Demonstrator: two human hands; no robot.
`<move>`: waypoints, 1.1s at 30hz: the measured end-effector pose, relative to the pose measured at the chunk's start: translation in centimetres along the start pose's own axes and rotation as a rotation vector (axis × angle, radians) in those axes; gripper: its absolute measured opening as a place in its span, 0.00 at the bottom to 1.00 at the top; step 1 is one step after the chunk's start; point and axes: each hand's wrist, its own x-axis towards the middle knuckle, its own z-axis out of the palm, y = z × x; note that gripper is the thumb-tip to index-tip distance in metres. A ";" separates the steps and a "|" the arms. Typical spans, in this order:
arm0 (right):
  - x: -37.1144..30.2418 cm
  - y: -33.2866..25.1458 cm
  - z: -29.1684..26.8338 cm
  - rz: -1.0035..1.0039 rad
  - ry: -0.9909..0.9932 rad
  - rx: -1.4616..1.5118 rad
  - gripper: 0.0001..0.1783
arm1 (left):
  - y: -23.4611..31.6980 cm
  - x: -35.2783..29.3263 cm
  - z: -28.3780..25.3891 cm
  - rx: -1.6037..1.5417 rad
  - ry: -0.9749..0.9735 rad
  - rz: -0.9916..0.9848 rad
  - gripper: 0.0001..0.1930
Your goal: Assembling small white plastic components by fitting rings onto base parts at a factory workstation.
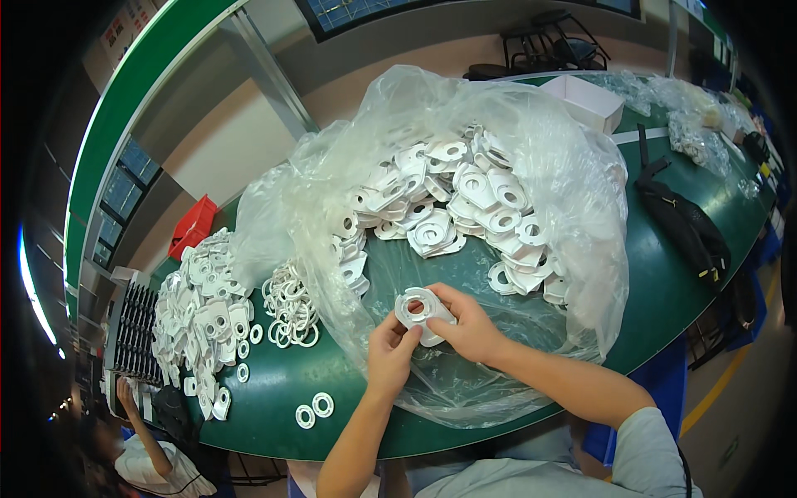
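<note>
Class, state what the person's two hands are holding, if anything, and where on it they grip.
A white part with a round hole: the left hand holds its near left edge, the right hand its right side.

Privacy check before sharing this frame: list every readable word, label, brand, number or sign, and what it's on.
No text is readable.
Wall sign, upper left: reddish marks, too small and blurred.
White part held by left hand and right hand: nothing legible.
Clear plastic bag: nothing legible.
</note>
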 end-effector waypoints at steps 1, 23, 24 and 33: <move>0.0 0.0 0.1 0.001 -0.001 0.000 0.20 | 0.0 -0.1 0.1 0.014 0.012 0.008 0.19; 0.1 0.7 0.1 0.042 0.012 0.033 0.22 | 0.3 0.6 0.5 0.152 0.156 0.233 0.17; 0.1 0.7 -0.1 0.042 0.010 0.009 0.22 | 0.3 0.6 0.4 0.151 0.156 0.234 0.17; -0.3 0.6 1.1 -0.047 -0.025 -0.295 0.21 | 0.9 0.1 -2.2 0.350 0.253 0.230 0.07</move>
